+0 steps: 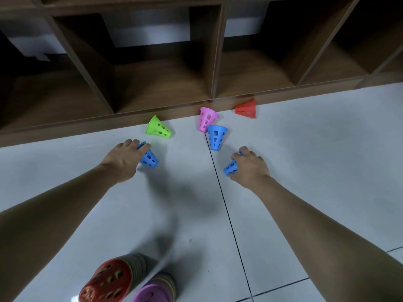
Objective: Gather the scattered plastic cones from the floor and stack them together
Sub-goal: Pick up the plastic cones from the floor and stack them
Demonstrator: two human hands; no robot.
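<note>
Two blue cones, one under each hand's fingers (142,146): left cone (150,159), right cone (230,168).

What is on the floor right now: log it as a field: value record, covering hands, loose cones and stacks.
left hand: left hand grips a blue cone
right hand: right hand grips another blue cone
loose cones: green cone, pink cone, third blue cone, red cone, all lying on their sides
touching: pink and third blue cone appear to touch
stacks: red-topped stack and purple-topped stack, near the bottom edge
backdrop: wooden shelf unit
floor: pale tiled floor
</note>
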